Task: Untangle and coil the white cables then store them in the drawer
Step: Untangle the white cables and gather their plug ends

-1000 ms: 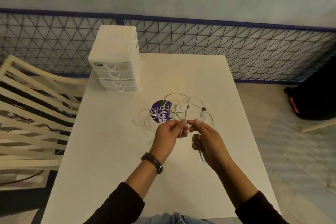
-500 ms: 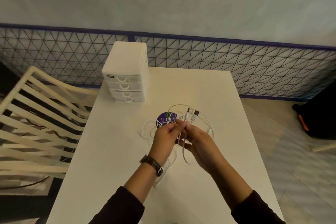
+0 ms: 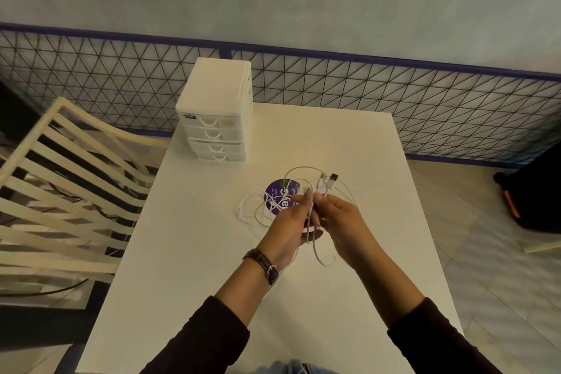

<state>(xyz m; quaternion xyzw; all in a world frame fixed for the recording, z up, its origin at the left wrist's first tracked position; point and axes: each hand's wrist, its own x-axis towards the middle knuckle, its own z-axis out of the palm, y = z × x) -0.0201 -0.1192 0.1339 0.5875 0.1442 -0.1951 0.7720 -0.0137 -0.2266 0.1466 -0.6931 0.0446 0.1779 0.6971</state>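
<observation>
Far beyond the fingertips stands the shut drawer unit, the white cables sprawl tangled just past them, and the left hand and right hand each pinch a strand below its two plugs, so untangling seems underway and next needs that strand drawn free.

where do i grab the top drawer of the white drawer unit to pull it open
Hook a fingertip into the arched handle at the middle of the top drawer front, coming from the near side: the drawer unit faces the person and the fronts look otherwise flat. The left hand and right hand both hold the white cable, so one should let go first.
</observation>
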